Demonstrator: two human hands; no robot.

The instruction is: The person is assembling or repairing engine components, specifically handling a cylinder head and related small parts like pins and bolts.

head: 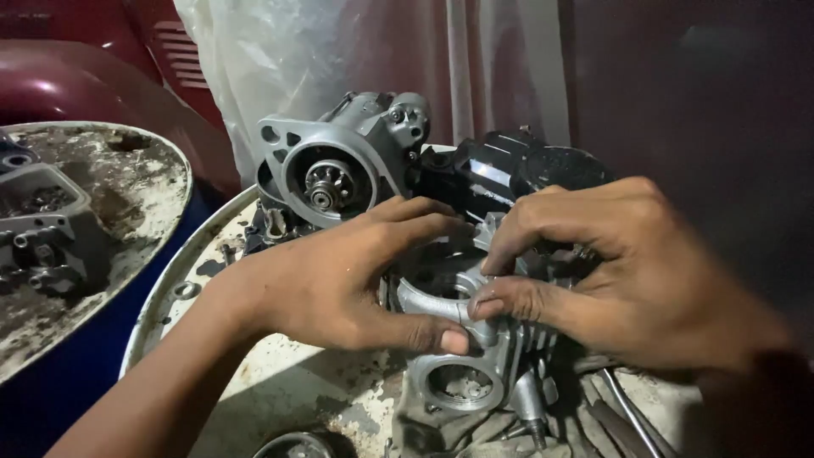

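A: Where are the hands right now?

B: Both are on the finned engine casting [462, 356], a silver aluminium piece with round bores, sitting near the middle of the scene on a grimy drum top [254, 373]. The left hand [339, 280] comes in from the near left, fingers spread wide over the casting's left side, thumb pressed flat against its upper rim.

A: And the right hand?

B: The right hand [627, 271] reaches in from the right. Its thumb and forefinger are drawn close together over the casting's top edge, touching the metal just beside the left thumb. Whether they pinch some small part there, I cannot tell; the spot is hidden by the fingertips.

A: What lies under the casting?

B: A dirty grey rag [475, 428], crumpled along the near edge. A thin metal rod [632, 416] lies on it at the near right, slanting away from the casting.

A: Anything behind?

B: Just beyond the hands stands a grey starter motor [339, 161], its small pinion gear facing the camera. To its right is a glossy black part [509, 170], touching or nearly touching it. A pale plastic sheet [339, 51] hangs at the far side.

A: And off to the left?

B: A second drum top [127, 195], rusty and stained, carrying another grey engine part [42, 229] at the far left edge. Dark red bodywork [76, 76] shows beyond it.
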